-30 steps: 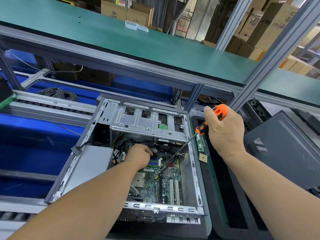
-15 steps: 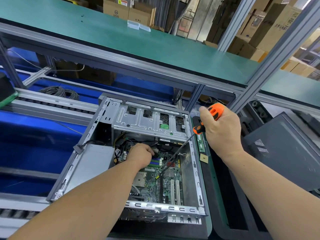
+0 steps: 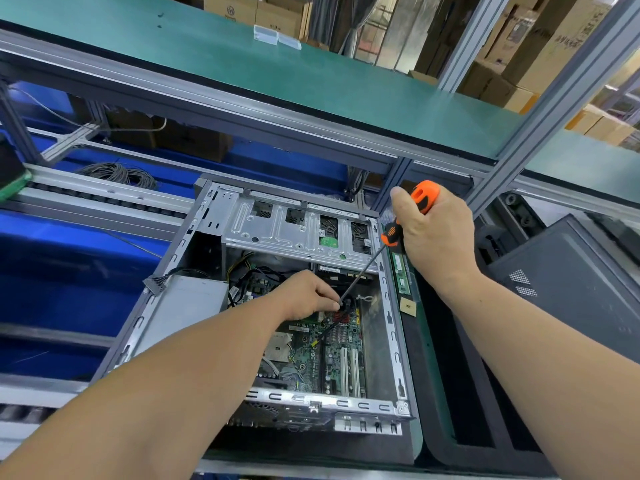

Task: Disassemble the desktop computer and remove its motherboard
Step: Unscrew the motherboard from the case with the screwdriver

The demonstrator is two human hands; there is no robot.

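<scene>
The open grey computer case (image 3: 393, 327) lies on its side on the bench, with the green motherboard (image 3: 322, 358) showing inside. My right hand (image 3: 433, 244) grips the orange and black handle of a screwdriver (image 3: 420, 197) above the case's right edge. Its long shaft slants down-left into the case. My left hand (image 3: 304, 296) reaches inside, and its fingertips pinch the shaft close to the tip above the board. The silver drive cage (image 3: 294, 230) spans the far end of the case.
A silver power supply (image 3: 183, 303) fills the case's left side. Memory sticks (image 3: 401, 275) lie on the green mat right of the case. A dark grey side panel (image 3: 568, 299) rests at right. A coil of cable (image 3: 117, 173) lies beyond the conveyor rail at left.
My left hand has moved right inside the case, to the screwdriver's tip. The screwdriver's tip has drawn back up the board toward the drive cage, and my right hand sits slightly higher.
</scene>
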